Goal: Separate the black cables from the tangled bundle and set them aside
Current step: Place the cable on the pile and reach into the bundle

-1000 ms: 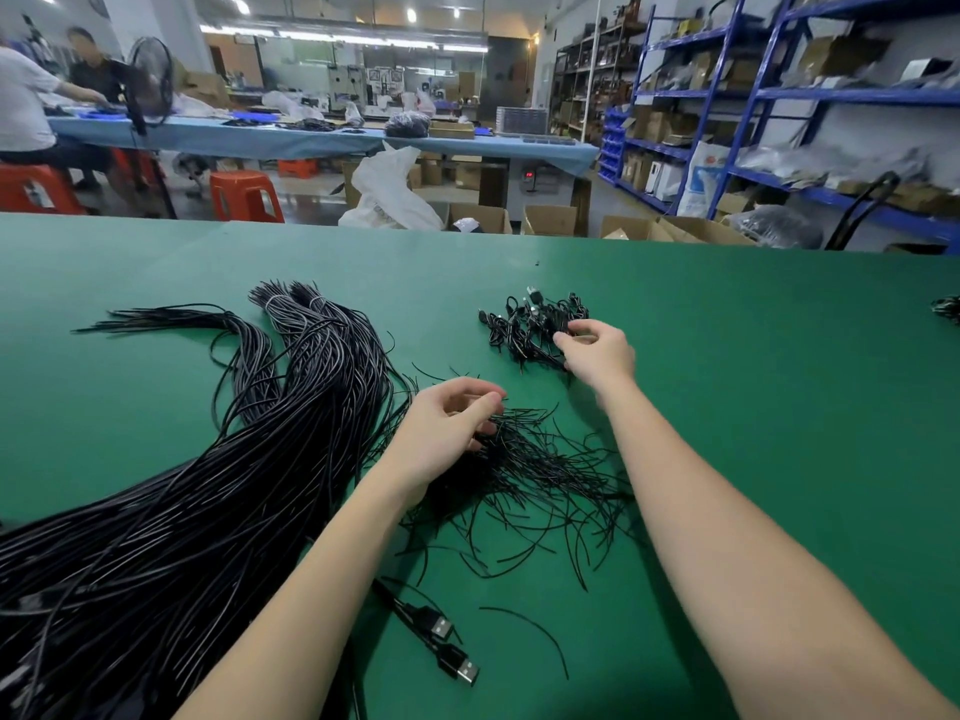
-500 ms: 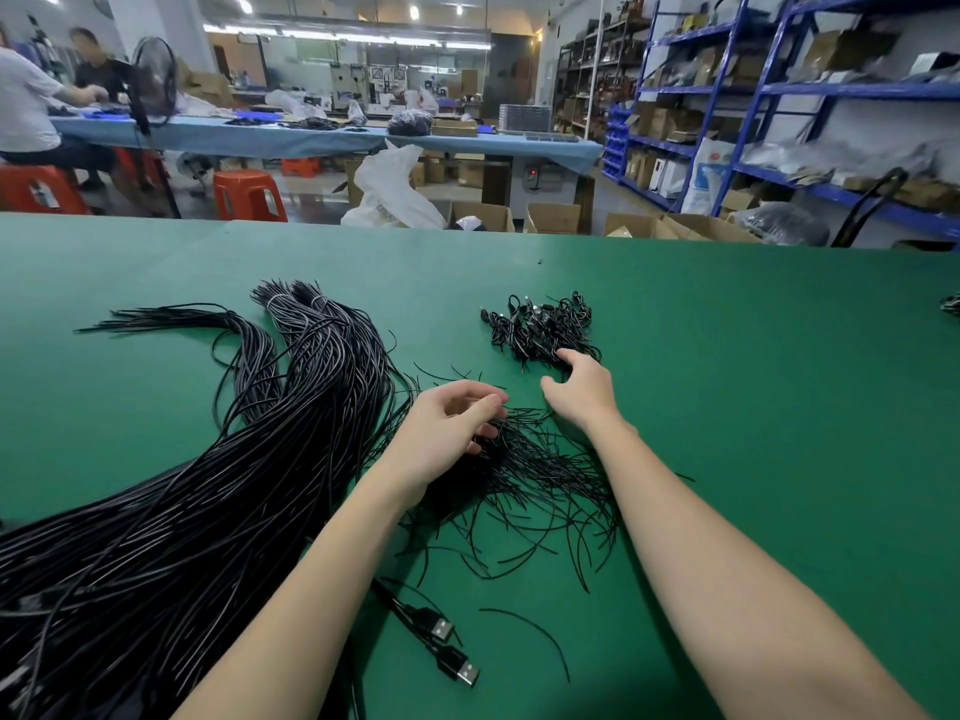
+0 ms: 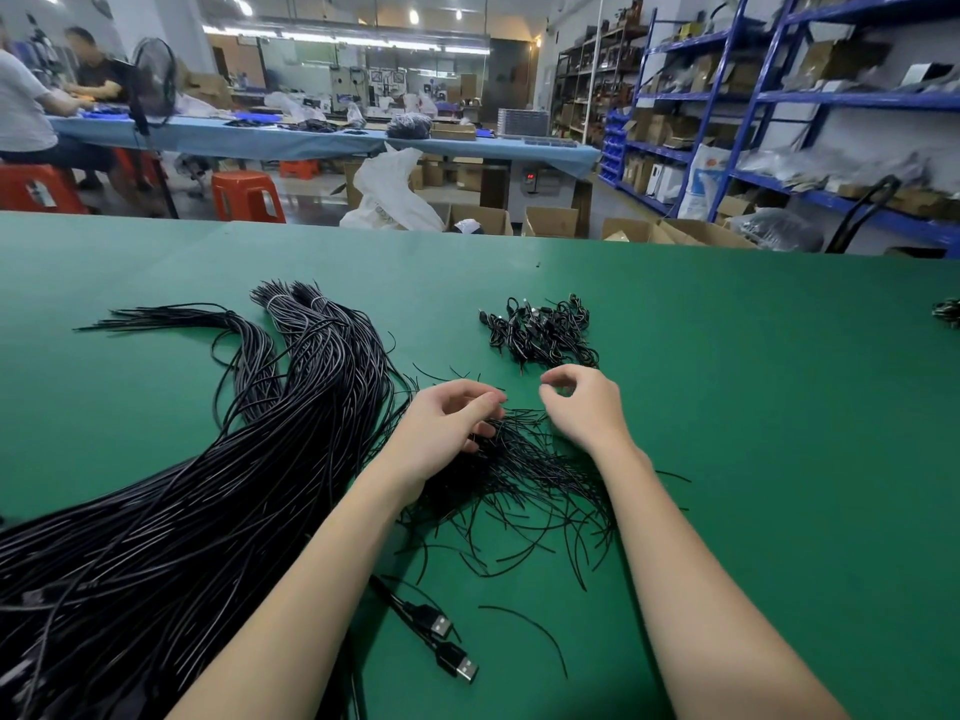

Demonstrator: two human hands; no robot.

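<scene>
A tangle of thin black wires lies on the green table in front of me. My left hand rests on the tangle's left side, its curled fingertips pinching some of the wires. My right hand hovers just above the tangle's far right edge, fingers loosely curled with a gap between thumb and forefinger, and nothing shows in it. A small pile of short black cables with plugs sits just beyond my right hand. A thick bundle of long black cables sweeps along the left.
Two USB plugs lie near the front between my forearms. One loose wire lies beside them. Another dark clump sits at the table's right edge. Beyond the table stand boxes, blue shelves and seated people.
My right hand has drawn back from the small pile of plugged cables toward the tangle and now sits beside my left hand. The left hand has barely moved.
</scene>
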